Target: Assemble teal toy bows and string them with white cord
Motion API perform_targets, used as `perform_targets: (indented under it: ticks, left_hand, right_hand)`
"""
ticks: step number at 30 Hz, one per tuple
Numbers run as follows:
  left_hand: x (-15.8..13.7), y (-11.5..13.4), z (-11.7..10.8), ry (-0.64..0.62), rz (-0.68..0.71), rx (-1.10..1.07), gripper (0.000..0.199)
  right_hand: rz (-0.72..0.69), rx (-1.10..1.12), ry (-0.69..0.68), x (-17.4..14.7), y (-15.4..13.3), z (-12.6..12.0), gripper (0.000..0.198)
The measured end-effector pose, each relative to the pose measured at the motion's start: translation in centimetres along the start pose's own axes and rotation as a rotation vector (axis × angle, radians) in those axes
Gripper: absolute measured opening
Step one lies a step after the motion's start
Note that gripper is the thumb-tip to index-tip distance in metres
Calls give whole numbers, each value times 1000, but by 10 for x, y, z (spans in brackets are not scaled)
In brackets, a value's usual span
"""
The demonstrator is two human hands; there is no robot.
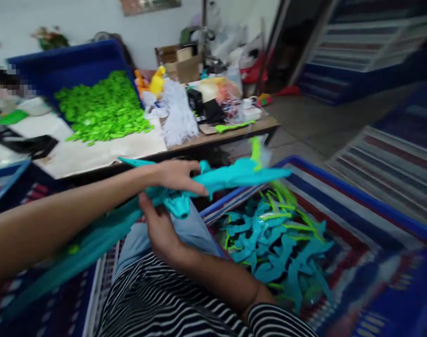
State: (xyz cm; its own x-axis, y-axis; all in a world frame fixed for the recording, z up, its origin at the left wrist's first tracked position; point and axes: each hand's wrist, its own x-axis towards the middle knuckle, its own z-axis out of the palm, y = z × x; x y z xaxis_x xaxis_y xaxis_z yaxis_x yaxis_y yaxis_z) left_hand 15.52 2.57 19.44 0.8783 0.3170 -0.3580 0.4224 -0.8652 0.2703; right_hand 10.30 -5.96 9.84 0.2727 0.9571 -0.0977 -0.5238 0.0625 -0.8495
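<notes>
- Left hand (180, 177): clamped on teal toy (234, 174), gripping from above, thumb along near side.
- Right hand (162, 234): clamped on same toy from below, close to left hand; fingers partly hidden.
- Toy: held in the air over the lap, narrow end pointing right, toward the crate (322, 174).
- Lime part (256, 152) sticks up by toy's right end; blurred, can't tell if attached.
- Long teal stretch (104, 234) runs down-left under left arm; blurred, can't tell if same piece.
- Crate: blue, right of lap, striped lining, holds heap of teal and lime pieces (276, 267).
- Jeans (195, 229) and striped shirt (171, 299) below the hands.
- Tabletop (269, 122): beyond the hands, cluttered.
- Blue bin (69, 70) on tabletop, left, tilted; green pieces (101, 112) in it, some spilling onto pale sheet (122, 154).
- White strips (178, 112) just right of green pieces, hanging toward tabletop's near edge.
- Yellow item (157, 82) behind strips; cardboard box (187, 70) near it.
- Lime strip (234, 126) lies along near edge, right.
</notes>
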Motion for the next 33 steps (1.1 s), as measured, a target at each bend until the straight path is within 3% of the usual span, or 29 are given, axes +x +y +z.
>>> perform_targets:
  ticks: [2, 4, 6, 7, 9, 11, 13, 15, 19, 23, 25, 28, 31, 33]
  left_hand:
    - [-27, -36, 39, -146, -149, 19, 69]
    - [-46, -67, 76, -210, -243, 5, 66]
    - [-58, -95, 106, -173, -296, 1, 63]
    - [-62, -107, 118, -139, -318, -5, 63]
    - [-64, -130, 137, -98, -353, -47, 66]
    - [-60, -149, 150, -121, -357, -132, 69]
    - [-52, -161, 159, -170, -327, -207, 70]
    - [-43, -168, 163, -205, -286, -245, 71]
    - [-38, -175, 163, -229, -190, -275, 61]
    - [-67, -197, 150, -122, -212, -441, 52]
    - [-94, -216, 134, 25, -322, -482, 50]
    - [-141, -239, 99, 374, -483, -507, 46]
    - [-182, -242, 62, 710, -597, -552, 43]
    - [-202, -235, 47, 847, -660, -582, 42]
  right_hand:
    - [210, 34, -99, -12, 39, 19, 66]
    - [424, -43, -250, -19, 69, 21, 65]
    - [507, -252, -487, -20, 84, 9, 56]
    - [473, -383, -607, -18, 86, -2, 49]
    - [236, -659, -717, -9, 81, -28, 32]
    - [-105, -947, -623, 7, 66, -56, 24]
    - [-404, -1240, -447, 31, 49, -79, 31]
    - [-534, -1522, -437, 63, 38, -95, 40]
    - [-489, -1847, -769, 114, 42, -108, 54]
    - [-481, -1951, -817, 116, 49, -112, 56]
    - [-496, -1960, -814, 108, 44, -117, 58]
    - [-524, -1941, -792, 103, 30, -130, 56]
    - [-521, -1915, -742, 110, 22, -147, 51]
    - [-513, -1904, -710, 117, 21, -160, 49]
